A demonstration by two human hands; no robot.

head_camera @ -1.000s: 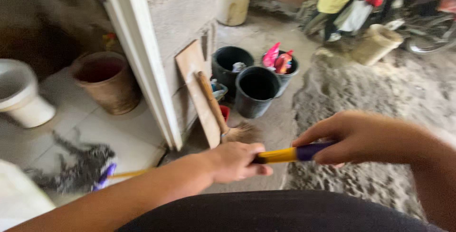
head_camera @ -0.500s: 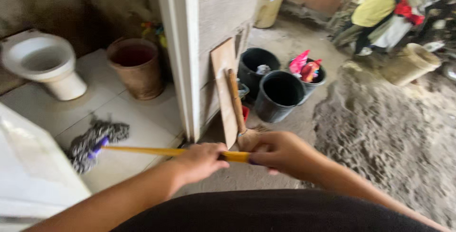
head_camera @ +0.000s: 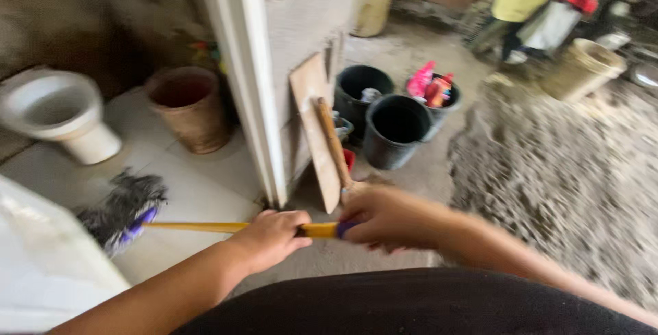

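Both my hands grip a mop by its yellow handle [head_camera: 199,226]. My left hand [head_camera: 269,237] holds the shaft; my right hand [head_camera: 389,218] closes over the purple end just behind it. The handle runs left, nearly level, to a grey and purple mop head [head_camera: 123,210] resting on the pale tiled floor [head_camera: 185,191] inside a small toilet room. A white toilet bowl [head_camera: 58,112] stands at the far left.
A white door frame [head_camera: 250,81] and grey wall divide the room from a sandy yard. A brown pot [head_camera: 190,107] sits inside. A wooden board [head_camera: 314,136] leans on the wall beside black buckets [head_camera: 394,131], a tan bucket [head_camera: 581,67] farther right.
The mop head has slid right across the tiles toward me, away from the toilet. My hands stay together on the handle, and the view has shifted slightly left.
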